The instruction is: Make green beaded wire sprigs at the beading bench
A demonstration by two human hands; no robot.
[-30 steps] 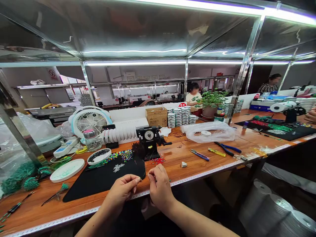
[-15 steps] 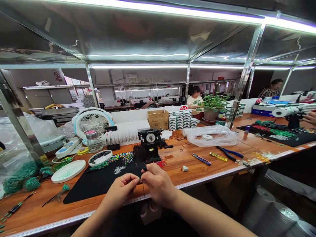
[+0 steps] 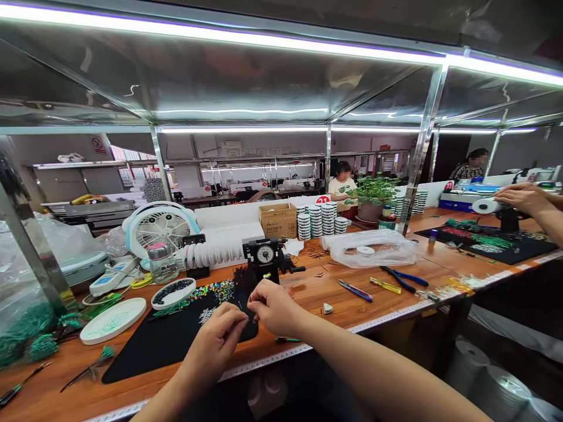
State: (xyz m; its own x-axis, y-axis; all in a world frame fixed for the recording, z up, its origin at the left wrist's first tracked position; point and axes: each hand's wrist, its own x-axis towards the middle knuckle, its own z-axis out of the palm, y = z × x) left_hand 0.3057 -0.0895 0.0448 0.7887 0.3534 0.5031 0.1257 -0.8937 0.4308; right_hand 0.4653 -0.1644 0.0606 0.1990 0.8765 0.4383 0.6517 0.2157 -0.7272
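My left hand is closed in a pinch above the front of the black mat. Thumb and forefinger of my right hand are pressed together just beside it, near the winding machine. Whatever either pinch holds is too small to make out. Loose multicoloured beads and a heap of small white pieces lie on the mat beyond my hands. A thin dark green item lies below my right wrist.
To the left are a dish of black pieces, a white plate and a fan. Tweezers, a yellow-handled tool and pliers lie to the right. A co-worker's hands work at another machine.
My fingertips have drawn slightly apart, and the black piece at my right fingertips no longer shows. The view has shifted. The co-worker's hands have come onto their machine's white roll.
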